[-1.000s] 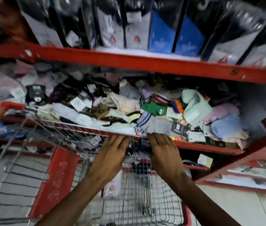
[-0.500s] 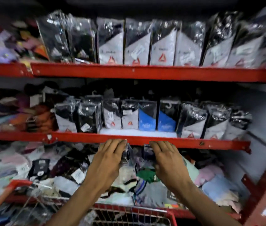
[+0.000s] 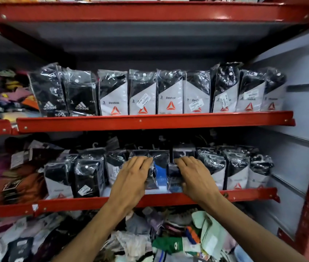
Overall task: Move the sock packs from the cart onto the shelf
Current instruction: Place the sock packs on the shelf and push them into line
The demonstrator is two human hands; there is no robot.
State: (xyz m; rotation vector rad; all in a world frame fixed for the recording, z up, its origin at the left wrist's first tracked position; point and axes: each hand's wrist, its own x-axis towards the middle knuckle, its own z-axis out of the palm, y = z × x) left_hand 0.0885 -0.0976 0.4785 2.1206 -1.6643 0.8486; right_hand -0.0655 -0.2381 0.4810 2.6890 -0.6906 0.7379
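My left hand (image 3: pixel 131 183) grips a dark plastic-wrapped sock pack (image 3: pixel 151 177) by its side. My right hand (image 3: pixel 196 179) grips a second dark sock pack (image 3: pixel 174 179). Both packs stand upright at the front of the middle red shelf (image 3: pixel 248 194), in a gap in its row of packs. A blue-and-black pack (image 3: pixel 159 172) shows between them, further back. The cart is out of view.
Black and white sock packs (image 3: pixel 237 173) line the middle shelf on both sides of my hands. The upper shelf (image 3: pixel 150 121) holds a full row of packs (image 3: pixel 170 93). Loose socks (image 3: pixel 170 242) pile on the shelf below and at the left (image 3: pixel 13 184).
My hands rose from the cart's edge up to the middle shelf, each carrying a pack. The view lifted with them, and the cart dropped out of sight.
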